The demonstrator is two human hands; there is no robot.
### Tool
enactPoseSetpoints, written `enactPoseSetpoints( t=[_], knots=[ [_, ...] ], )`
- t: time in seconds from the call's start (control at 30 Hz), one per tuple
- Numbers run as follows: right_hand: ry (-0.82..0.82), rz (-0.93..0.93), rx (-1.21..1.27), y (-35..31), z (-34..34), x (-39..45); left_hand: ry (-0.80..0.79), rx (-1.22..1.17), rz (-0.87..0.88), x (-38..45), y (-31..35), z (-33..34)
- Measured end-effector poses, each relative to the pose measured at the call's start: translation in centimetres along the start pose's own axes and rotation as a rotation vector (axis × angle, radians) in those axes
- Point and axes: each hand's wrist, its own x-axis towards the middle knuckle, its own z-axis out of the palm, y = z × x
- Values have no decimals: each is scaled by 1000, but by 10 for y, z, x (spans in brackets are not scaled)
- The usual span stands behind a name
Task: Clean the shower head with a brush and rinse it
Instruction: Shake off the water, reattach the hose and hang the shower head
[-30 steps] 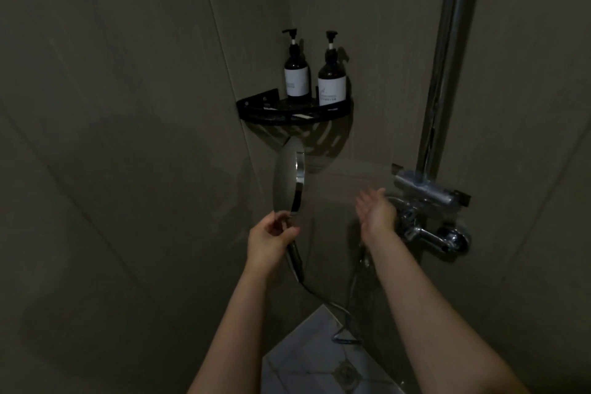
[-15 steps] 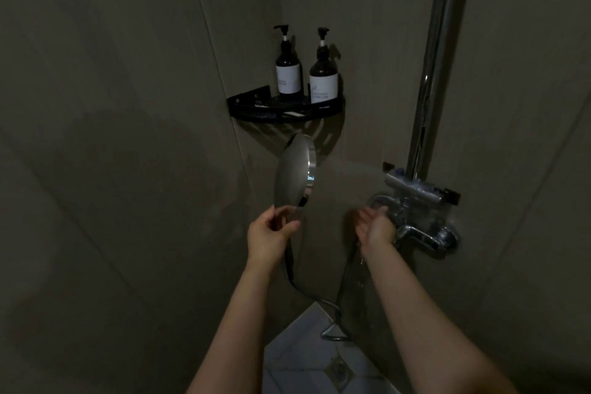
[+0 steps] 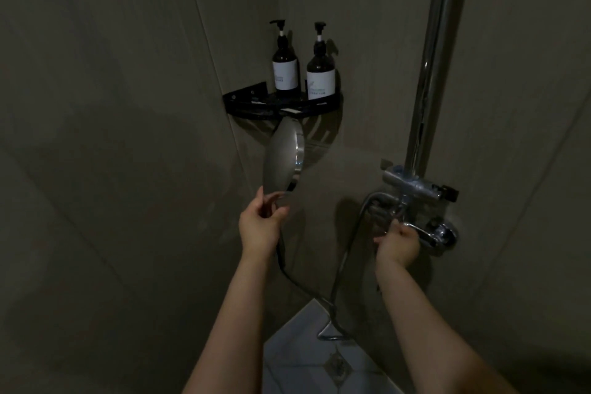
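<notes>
A round chrome shower head (image 3: 283,158) stands upright at centre, its face turned right toward the wall fittings. My left hand (image 3: 260,225) grips its handle just below the disc. Its hose (image 3: 343,269) loops down to the floor and back up to the chrome mixer valve (image 3: 415,190). My right hand (image 3: 398,243) is closed around the valve's lever (image 3: 420,232) at lower right. No spray shows from the head. No brush is in view.
A black corner shelf (image 3: 281,105) holds two dark pump bottles (image 3: 285,69) (image 3: 320,72) right above the shower head. A chrome riser pipe (image 3: 435,54) climbs from the valve. Grey tiled walls close in on both sides; pale floor tiles and a drain (image 3: 335,366) lie below.
My right hand left the spray in front of the shower head and dropped right onto the valve lever. The spray seen earlier is gone. My left hand keeps holding the head.
</notes>
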Motion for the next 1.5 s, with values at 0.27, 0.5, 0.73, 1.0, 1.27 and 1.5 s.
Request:
enactPoseSetpoints(
  t=[0.27,0.5,0.73,1.0,1.27,1.5],
  knots=[
    [-122,-142,-401,25,-30,6,-51,-24,-40,-7,-2,7],
    [-249,-167,-784,29,-43,25,-34,-38,-77,-8,-4,12],
    [-296,5,-940,34,-49,31,52,-35,-53,-2,-5,18],
    [-961,245,-662,-9,-9,-23,249,35,-28,9,5,28],
    [-1149,-143,-576,-30,23,-42,183,3,-26,13,8,33],
    [-1234,-293,-697,-27,36,-69,-51,-40,-128,10,7,41]
  ],
)
